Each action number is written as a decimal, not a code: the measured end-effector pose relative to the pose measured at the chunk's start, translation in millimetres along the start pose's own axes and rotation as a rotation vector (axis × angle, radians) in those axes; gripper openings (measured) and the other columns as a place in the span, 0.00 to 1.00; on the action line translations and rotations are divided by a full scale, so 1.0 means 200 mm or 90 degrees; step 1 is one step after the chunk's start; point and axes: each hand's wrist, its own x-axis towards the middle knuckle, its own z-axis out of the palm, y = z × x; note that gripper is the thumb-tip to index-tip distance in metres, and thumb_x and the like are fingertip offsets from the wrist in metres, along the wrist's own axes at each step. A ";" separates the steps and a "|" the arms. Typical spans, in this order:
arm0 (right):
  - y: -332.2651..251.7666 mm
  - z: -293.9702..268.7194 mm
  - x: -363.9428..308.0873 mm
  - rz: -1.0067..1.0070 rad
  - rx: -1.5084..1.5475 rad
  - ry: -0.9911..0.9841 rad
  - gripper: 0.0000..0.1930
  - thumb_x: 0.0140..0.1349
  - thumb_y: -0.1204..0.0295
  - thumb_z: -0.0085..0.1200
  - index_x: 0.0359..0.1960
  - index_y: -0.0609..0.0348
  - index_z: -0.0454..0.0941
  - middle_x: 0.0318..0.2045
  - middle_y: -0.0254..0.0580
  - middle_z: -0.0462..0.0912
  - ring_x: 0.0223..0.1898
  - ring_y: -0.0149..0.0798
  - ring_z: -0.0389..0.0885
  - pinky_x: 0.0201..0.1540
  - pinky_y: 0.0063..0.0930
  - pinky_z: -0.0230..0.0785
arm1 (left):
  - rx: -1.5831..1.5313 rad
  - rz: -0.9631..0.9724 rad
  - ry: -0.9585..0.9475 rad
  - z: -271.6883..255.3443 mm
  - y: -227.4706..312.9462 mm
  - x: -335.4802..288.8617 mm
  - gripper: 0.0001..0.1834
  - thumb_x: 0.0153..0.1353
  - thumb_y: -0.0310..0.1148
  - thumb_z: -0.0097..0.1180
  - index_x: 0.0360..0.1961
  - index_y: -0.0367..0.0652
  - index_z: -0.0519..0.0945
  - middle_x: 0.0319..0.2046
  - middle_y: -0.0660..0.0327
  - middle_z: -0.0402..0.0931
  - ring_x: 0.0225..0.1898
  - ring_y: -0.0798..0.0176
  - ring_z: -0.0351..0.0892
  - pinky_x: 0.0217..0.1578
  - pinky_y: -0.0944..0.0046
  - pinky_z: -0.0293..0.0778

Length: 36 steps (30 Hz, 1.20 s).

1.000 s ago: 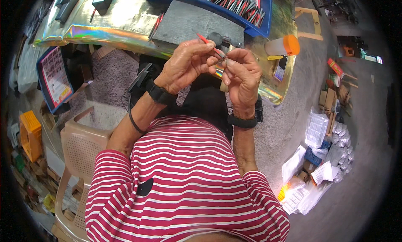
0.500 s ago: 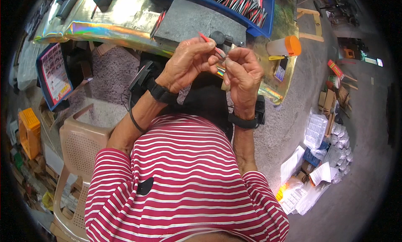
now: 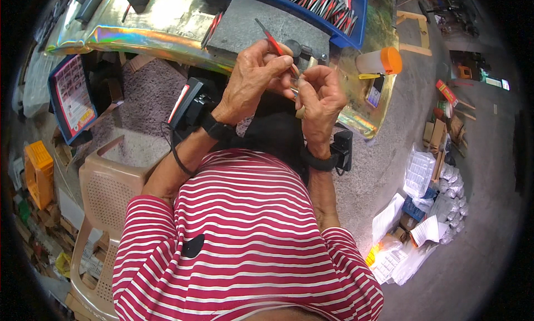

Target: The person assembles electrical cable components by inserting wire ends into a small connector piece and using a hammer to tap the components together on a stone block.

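My left hand is closed around a slim red tool with a thin dark tip that points up and to the left. Opposite it, my right hand pinches thumb to forefinger at the tool's lower end. A narrow beige strip sticks out above the right fingers; the rest of it is hidden. Both hands meet just in front of a grey stone-like slab. On the slab's near right part sits a black round-ended piece, partly behind my hands.
A blue bin full of slim red, black and silver tools stands behind the slab. More tools lie at the slab's left. An orange-lidded jar is near the table's right edge. A beige plastic chair stands at my left.
The red tool has tilted up, and more of its dark tip shows above my left hand. Both wrists have turned slightly, and my right hand has shifted a little left.
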 end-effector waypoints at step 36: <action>0.13 -0.18 -0.04 0.114 0.163 0.105 0.07 0.53 0.78 0.46 0.33 0.67 0.65 0.25 0.44 0.74 0.18 0.22 0.66 0.16 0.12 0.61 | 0.364 0.167 0.041 -0.09 -0.17 0.31 0.01 0.53 0.25 0.48 0.28 0.40 0.70 0.16 0.67 0.69 0.16 0.77 0.68 0.15 0.77 0.64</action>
